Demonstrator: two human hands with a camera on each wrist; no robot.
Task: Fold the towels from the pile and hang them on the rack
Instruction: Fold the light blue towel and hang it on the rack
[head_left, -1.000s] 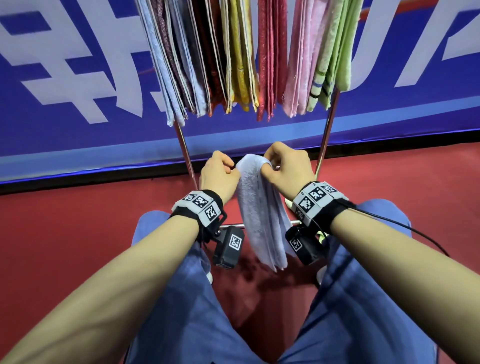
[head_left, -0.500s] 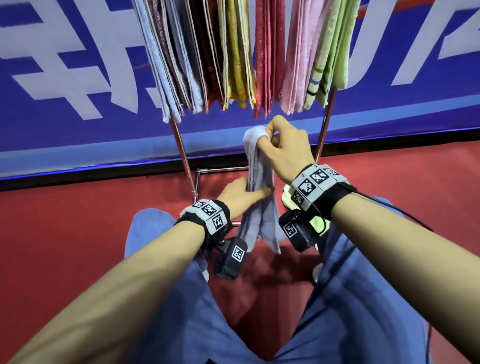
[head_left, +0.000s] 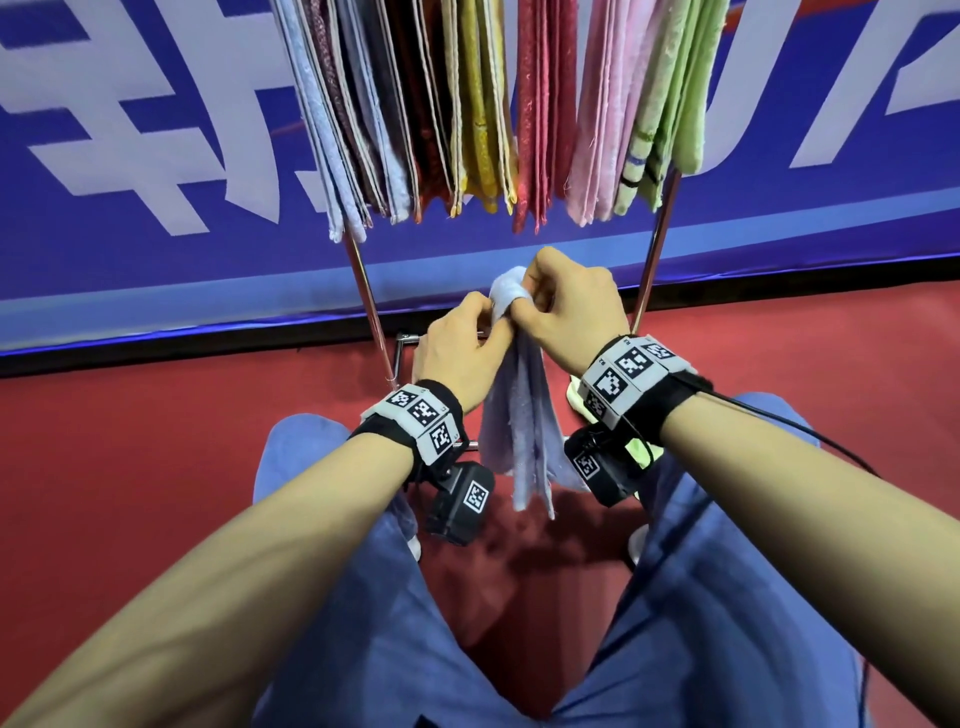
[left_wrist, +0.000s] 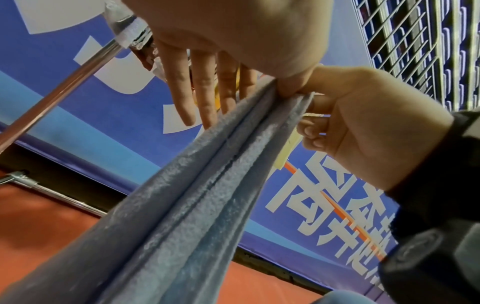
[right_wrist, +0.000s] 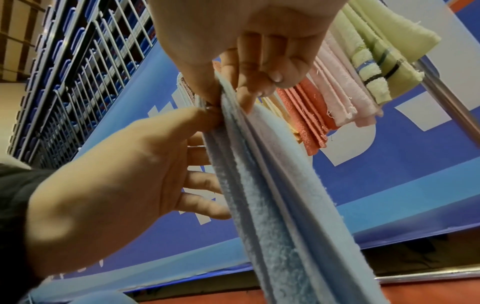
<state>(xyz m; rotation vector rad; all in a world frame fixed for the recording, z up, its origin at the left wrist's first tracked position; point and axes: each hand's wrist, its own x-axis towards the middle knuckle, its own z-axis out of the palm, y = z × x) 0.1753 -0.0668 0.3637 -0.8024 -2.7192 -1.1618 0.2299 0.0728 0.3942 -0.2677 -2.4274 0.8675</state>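
Note:
A folded light blue towel (head_left: 519, 431) hangs down in front of my knees, below the rack. My right hand (head_left: 524, 306) pinches its top fold between thumb and forefinger, seen from below in the right wrist view (right_wrist: 228, 92). My left hand (head_left: 493, 332) sits just beneath and to the left, its thumb against the near side of the towel (left_wrist: 233, 185) and its fingers (left_wrist: 187, 98) lying straight along the far side. The rack's two slanted metal poles (head_left: 369, 296) stand on either side, and several folded towels (head_left: 493, 104) in blue, dark red, yellow, pink and green hang from its top.
A blue banner (head_left: 156, 156) with white letters closes off the back above the red floor (head_left: 156, 467). My legs in blue trousers (head_left: 363, 623) fill the foreground. A pale green cloth (head_left: 575, 400) shows behind my right wrist. A low rack crossbar (left_wrist: 64, 197) runs near the floor.
Half a second ago my left hand was lower, stroking down the towel. It has come back up to the top fold beside my right hand, which has kept its hold.

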